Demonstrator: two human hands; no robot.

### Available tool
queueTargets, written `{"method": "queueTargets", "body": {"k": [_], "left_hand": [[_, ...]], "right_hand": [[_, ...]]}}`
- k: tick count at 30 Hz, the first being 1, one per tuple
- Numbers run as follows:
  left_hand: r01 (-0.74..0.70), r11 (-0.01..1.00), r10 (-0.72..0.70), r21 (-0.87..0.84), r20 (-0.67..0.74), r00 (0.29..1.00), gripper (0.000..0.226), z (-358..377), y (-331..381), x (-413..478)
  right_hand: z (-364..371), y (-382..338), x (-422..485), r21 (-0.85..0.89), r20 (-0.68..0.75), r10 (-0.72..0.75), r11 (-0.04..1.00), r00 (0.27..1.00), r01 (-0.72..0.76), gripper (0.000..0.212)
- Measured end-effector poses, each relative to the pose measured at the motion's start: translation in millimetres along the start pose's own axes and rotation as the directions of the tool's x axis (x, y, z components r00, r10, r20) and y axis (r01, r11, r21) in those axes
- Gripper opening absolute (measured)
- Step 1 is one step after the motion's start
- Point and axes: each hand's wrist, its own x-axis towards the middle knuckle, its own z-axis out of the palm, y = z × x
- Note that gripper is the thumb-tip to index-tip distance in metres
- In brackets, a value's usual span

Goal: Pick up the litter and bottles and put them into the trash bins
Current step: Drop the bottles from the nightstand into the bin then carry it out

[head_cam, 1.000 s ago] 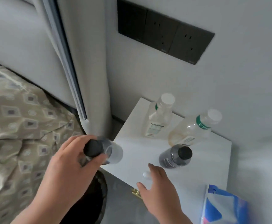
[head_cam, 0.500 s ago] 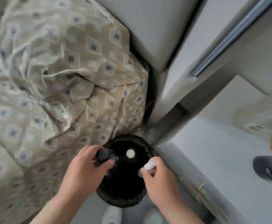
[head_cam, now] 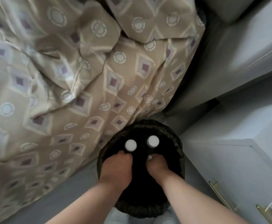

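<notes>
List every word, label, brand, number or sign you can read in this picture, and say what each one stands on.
No text can be read in this picture.
On the white caps in the black bin: blank.
On the small white piece at the right hand: too small to tell.
On the bedspread: diamonds and rings only, no letters.
On the cabinet: plain.

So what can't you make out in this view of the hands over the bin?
Left hand: head view. Its back hides the fingers, so any grip is unseen.
Right hand: the white bit at its fingertips is too small to identify. Held or loose is unclear.
Left cap and right cap: whatever is under them is lost in the dark bin.
Gold handle: cut off by the bottom edge.
</notes>
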Motion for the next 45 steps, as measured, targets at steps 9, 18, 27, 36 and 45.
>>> {"method": "queueTargets", "body": {"k": [9, 18, 27, 36, 45], "left_hand": [[0.019, 0.999, -0.025, 0.049, 0.117, 0.993, 0.024, 25.1, -0.8, 21.8], [0.051, 0.991, -0.068, 0.124, 0.137, 0.988, 0.028, 27.8, 1.7, 30.1], [0.06, 0.997, -0.062, 0.041, 0.059, 0.996, 0.022, -34.7, 19.2, -29.7], [-0.176, 0.969, 0.15, -0.173, -0.149, 0.977, 0.028, -158.3, 142.9, -153.4], [-0.477, 0.828, 0.445, -0.294, -0.172, 0.879, 0.04, -164.0, 295.7, -183.3]], "right_hand": [[30.2, 7.5, 33.5, 0.212, 0.011, 0.198, 0.957, 0.98, -0.196, 0.032], [21.8, 6.2, 24.4, 0.599, 0.23, 0.203, 0.741, 0.952, -0.303, 0.031], [-33.6, -11.6, -50.9, 0.745, 0.256, 0.2, 0.582, 0.946, -0.325, 0.022], [-189.7, 3.3, -258.2, 0.762, -0.078, -0.062, 0.64, 0.995, 0.099, 0.024], [-329.2, 83.0, -393.1, 0.569, -0.784, 0.099, 0.512, 0.613, 0.644, 0.027]]}}
